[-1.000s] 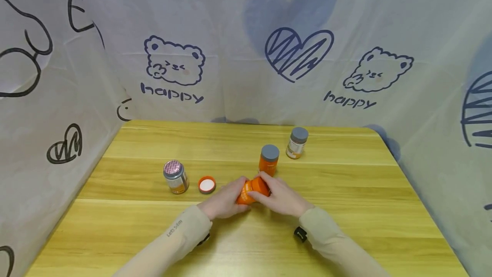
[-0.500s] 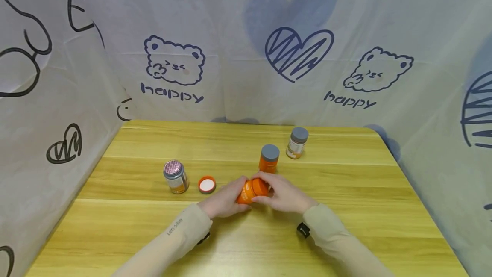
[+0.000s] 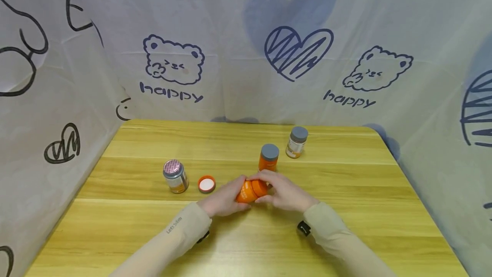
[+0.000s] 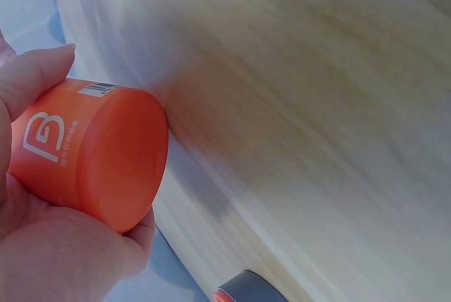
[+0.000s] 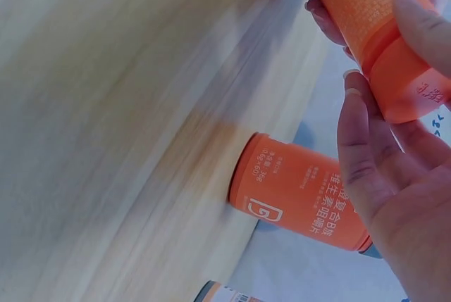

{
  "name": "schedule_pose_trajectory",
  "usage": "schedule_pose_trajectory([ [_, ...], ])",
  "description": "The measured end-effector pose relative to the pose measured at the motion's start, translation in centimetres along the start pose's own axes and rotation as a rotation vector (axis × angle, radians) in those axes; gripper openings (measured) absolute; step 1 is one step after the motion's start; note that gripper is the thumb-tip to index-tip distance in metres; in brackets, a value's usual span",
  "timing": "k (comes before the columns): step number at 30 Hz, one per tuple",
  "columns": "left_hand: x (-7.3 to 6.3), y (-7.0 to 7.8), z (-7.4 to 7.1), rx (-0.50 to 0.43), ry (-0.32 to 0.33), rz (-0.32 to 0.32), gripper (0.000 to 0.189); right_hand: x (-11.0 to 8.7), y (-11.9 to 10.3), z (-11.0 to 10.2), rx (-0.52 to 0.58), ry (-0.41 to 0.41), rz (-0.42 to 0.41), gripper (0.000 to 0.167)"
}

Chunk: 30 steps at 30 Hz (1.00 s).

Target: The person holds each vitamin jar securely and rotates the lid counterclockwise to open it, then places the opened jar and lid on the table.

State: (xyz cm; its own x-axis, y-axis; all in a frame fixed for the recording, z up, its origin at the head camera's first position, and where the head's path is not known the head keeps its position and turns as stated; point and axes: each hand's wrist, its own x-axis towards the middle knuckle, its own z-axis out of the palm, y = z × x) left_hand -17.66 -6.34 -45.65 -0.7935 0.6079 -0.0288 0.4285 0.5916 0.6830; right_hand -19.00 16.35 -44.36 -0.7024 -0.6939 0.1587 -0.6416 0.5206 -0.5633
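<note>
An orange pill bottle [image 3: 246, 194] lies tilted between the two hands in the head view. My left hand [image 3: 223, 200] grips its body, and the left wrist view shows the smooth orange base [image 4: 127, 161] facing outward with thumb and fingers wrapped around the side. My right hand [image 3: 286, 193] holds the orange cap [image 3: 260, 187] at the other end, thumb on one side and fingers on the other. Just behind the right hand stands a second orange bottle [image 3: 268, 161] with a grey lid; white printing on it shows in the right wrist view.
A white-labelled jar [image 3: 296, 145] with a grey lid stands at the back right. To the left is an uncapped jar [image 3: 177, 179] with a pink foil seal, and beside it a loose cap [image 3: 206, 184] lies liner up. Printed cloth [image 3: 230, 46] hangs behind the wooden table [image 3: 346, 183].
The right hand's thumb and fingers have shifted around the cap, showing more of it. The bottle has moved slightly left; the left hand keeps its grip.
</note>
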Motion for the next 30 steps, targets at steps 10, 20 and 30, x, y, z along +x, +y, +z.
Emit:
schedule_pose_trajectory([
  [10,0.2,-0.1,0.1,-0.014,-0.022,-0.022,0.05,0.2,-0.1,0.0,0.016,0.01,-0.016,0.052],
  [20,0.3,-0.2,0.2,-0.026,-0.023,-0.024,0.052,0.2,-0.5,0.0,0.01,0.023,0.009,0.052],
  [30,0.2,-0.1,0.2,0.011,-0.009,-0.019,0.055,0.2,-1.0,0.1,0.028,0.047,0.035,0.053],
])
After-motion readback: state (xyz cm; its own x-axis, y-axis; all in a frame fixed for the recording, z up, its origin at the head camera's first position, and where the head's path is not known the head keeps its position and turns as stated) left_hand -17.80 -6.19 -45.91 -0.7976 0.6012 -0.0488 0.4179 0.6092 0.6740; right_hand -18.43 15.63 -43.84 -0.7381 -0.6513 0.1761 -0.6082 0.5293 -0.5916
